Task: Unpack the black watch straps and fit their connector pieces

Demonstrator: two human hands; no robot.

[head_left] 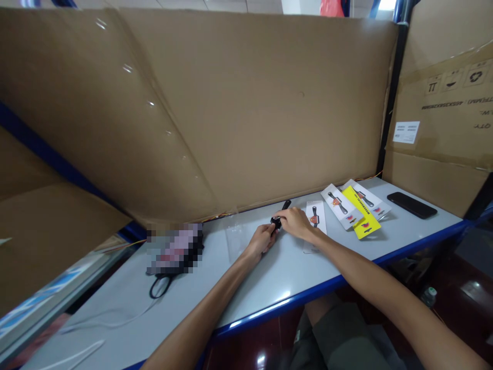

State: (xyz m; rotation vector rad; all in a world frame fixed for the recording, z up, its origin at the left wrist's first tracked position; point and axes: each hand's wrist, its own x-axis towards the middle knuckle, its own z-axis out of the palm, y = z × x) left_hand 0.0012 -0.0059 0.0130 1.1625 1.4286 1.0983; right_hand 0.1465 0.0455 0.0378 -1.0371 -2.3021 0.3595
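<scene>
A small black tool point(286, 204) with a slim handle is between my hands, just above the table; its handle sticks up and away at the far side. My left hand point(262, 239) is closed around its near end. My right hand point(296, 222) pinches at its middle, with the fingertips against the dark part. My fingers cover much of the tool, so its exact kind is unclear. Just right of my right hand lies a white card point(316, 211) with a picture of a similar black-handled tool. To the left of my hands is a clear plastic sleeve point(235, 240).
Farther right lie more printed cards point(341, 205), a yellow card point(361, 211) and a black phone point(412, 205). A dark pouch with a strap point(175, 252), partly blurred out, and a white cable point(115, 324) lie left. Cardboard walls point(262, 103) enclose the table point(269, 285).
</scene>
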